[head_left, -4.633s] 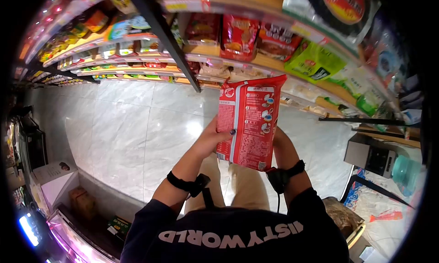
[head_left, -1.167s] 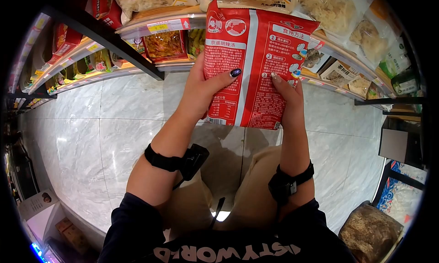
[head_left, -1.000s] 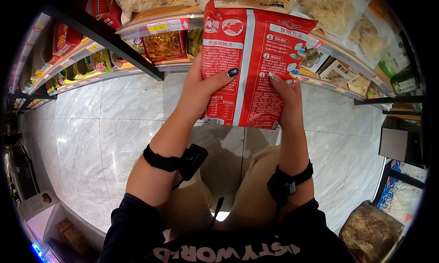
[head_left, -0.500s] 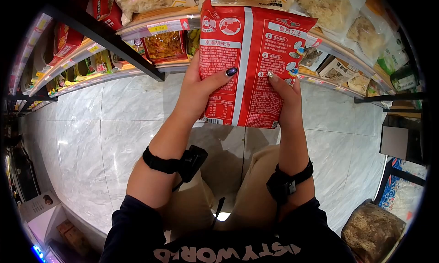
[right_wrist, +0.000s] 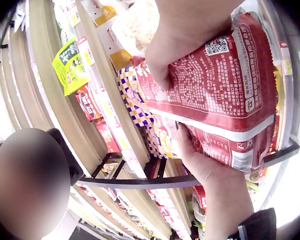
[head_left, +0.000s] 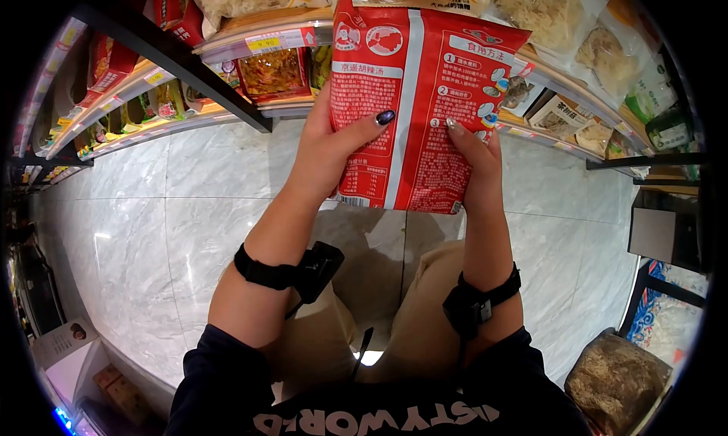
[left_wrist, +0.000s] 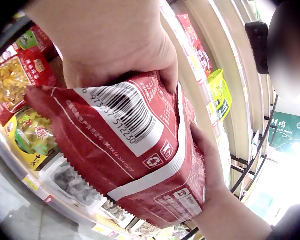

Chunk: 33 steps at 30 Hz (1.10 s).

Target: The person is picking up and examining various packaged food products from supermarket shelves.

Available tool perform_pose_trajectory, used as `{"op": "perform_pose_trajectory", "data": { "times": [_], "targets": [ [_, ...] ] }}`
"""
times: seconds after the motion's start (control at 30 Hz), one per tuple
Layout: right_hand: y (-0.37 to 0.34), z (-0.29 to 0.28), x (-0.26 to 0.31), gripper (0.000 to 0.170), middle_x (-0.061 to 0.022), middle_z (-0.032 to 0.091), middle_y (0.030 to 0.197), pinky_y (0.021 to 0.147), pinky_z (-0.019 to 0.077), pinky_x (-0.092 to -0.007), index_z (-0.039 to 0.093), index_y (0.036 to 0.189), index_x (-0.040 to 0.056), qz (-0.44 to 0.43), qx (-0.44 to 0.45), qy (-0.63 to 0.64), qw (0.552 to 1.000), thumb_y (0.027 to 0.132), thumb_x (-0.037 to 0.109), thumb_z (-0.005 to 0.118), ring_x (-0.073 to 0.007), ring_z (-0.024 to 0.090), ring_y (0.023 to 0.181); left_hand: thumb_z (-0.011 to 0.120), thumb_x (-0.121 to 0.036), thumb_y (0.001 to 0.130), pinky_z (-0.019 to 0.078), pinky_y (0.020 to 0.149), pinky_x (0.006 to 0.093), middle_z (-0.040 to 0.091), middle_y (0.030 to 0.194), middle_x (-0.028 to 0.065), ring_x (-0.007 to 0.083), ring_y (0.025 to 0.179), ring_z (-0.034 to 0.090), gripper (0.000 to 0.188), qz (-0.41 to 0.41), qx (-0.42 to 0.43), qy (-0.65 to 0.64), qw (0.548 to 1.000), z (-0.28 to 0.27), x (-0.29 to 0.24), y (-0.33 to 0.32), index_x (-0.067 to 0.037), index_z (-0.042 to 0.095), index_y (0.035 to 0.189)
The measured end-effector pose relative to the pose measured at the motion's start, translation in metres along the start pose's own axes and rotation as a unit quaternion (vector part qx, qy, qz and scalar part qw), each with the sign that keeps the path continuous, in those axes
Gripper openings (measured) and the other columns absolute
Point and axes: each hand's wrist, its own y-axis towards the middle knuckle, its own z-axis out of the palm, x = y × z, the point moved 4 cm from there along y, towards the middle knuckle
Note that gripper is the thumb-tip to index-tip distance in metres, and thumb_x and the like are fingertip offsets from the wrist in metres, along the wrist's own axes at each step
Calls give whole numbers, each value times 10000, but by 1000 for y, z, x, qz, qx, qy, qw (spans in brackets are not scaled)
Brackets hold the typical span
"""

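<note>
A red packet (head_left: 421, 110) with a white stripe and printed text is held up by both hands in the head view. The left hand (head_left: 330, 144) grips its left side, thumb lying on the printed face, other fingers hidden behind. On the right side the right hand (head_left: 481, 163) holds it the same way, thumb on the text. A barcode on the packet (left_wrist: 155, 170) faces the left wrist view, beside the left hand (left_wrist: 120, 55). The right wrist view has the packet (right_wrist: 215, 95) between the right hand (right_wrist: 185, 40) and the left hand (right_wrist: 205, 160).
Shelves with price labels (head_left: 265, 43) run across the top, bearing bags of dried food (head_left: 538, 15). A black shelf post (head_left: 182, 64) slants at the left. Grey tiled floor (head_left: 205, 239) lies below. At the lower right sits a brown bag (head_left: 618, 379), under a grey box (head_left: 654, 235).
Compared with the earliest frame, the packet is nearer the camera and higher in view, and the right thumb now shows on its face. Over the last second it has barely shifted.
</note>
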Motion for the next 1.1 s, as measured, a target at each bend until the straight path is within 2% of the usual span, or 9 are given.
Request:
{"op": "perform_pose_trajectory", "data": {
  "times": [0.37, 1.1],
  "targets": [
    [1, 0, 1, 342, -61, 572, 937, 695, 462, -238, 456, 1061, 19, 1, 5, -14, 1000, 744, 48, 580, -116, 564, 788, 598, -32, 724, 478, 738, 280, 543, 1028, 94, 152, 885, 559, 554, -25, -20, 8, 999, -4, 5, 2, -14, 333, 1210],
    [-1, 3, 2, 329, -55, 576, 927, 691, 457, -230, 463, 1050, 20, -4, 3, -26, 1000, 744, 52, 579, -109, 562, 780, 598, -31, 729, 472, 744, 278, 539, 1037, 93, 152, 889, 558, 546, -6, -14, 6, 1000, -3, 1, -2, -17, 335, 1208]
  ]
}}
